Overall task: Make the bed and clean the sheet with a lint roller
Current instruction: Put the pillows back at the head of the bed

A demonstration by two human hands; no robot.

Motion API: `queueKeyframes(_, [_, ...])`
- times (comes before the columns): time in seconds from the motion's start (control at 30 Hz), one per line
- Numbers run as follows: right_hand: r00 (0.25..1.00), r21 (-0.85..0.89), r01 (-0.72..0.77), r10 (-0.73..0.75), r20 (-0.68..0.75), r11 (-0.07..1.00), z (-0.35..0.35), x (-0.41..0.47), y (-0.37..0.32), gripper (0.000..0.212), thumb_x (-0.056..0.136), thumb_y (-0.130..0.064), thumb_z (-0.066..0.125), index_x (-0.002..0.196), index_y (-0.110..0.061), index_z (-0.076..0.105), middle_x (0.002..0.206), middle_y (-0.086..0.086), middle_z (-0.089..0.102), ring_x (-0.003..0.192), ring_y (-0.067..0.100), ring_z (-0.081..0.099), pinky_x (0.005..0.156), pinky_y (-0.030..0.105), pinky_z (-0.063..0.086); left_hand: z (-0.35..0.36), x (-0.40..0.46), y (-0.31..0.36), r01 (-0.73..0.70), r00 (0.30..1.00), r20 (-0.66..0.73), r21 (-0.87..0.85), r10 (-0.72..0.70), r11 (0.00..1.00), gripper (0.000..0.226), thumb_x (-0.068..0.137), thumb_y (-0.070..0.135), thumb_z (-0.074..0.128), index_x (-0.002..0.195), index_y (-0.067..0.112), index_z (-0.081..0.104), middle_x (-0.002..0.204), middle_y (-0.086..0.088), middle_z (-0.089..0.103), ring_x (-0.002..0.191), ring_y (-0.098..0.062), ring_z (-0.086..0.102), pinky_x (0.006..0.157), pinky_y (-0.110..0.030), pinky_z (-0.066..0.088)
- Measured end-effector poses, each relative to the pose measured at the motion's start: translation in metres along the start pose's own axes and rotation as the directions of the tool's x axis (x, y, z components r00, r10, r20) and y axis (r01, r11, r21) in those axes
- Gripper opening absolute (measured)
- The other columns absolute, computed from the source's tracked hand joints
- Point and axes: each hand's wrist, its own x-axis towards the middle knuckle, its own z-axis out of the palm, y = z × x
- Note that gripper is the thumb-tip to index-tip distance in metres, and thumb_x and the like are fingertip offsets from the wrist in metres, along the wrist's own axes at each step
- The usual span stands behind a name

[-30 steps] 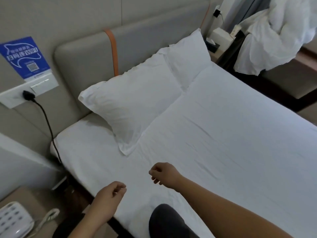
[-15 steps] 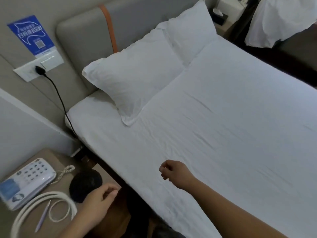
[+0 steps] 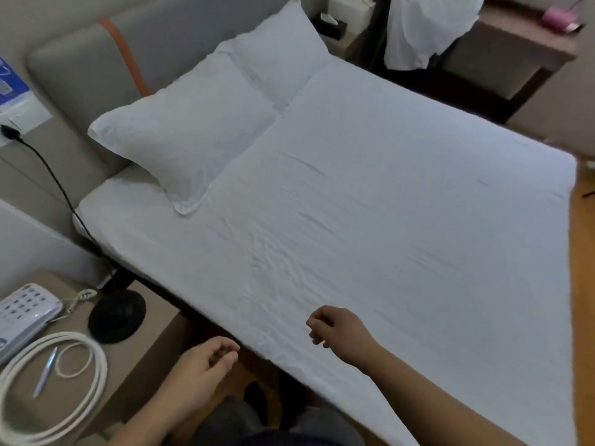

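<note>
A white sheet point(image 3: 370, 194) covers the bed, flat with light wrinkles near the middle. Two white pillows lie against the grey headboard: the near pillow point(image 3: 183, 133) and the far pillow point(image 3: 277, 56). My right hand point(image 3: 338, 329) hovers over the sheet's near edge, fingers loosely curled, holding nothing. My left hand point(image 3: 206, 365) hangs just off the bed's edge above the floor gap, fingers also curled and empty. No lint roller is in view.
A bedside table point(image 3: 135, 365) at the left carries a white phone point(image 3: 22, 313), a black round pad point(image 3: 117, 315), a coiled white cable point(image 3: 61, 381) and a pen point(image 3: 45, 371). A black cord point(image 3: 54, 181) runs from a wall socket. White bedding point(image 3: 421, 27) hangs over furniture beyond the bed.
The view has pulled back and down, bringing the bedside table in. Both hands have drawn back from the sheet toward the bed's near edge; the left one is now off the bed.
</note>
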Motion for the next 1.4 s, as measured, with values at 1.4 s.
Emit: queueKeyframes(1.4, [0.876,0.439,-0.076,0.270,-0.399,0.895,-0.229,-0.386,0.447,0.013,0.097,-0.034,0.058,0.092,-0.029,0.069,0.084,-0.009,0.073,0.082,0.007,0.069,0.078,0.033,0.058,0.509,-0.138,0.283,-0.350,0.837,0.497,0.163,0.230,0.923,0.011,0.097,0.026,0.058,0.101,0.032,0.066,0.090,0.009,0.073,0.085,-0.004,0.068,0.079,-0.024,0.053])
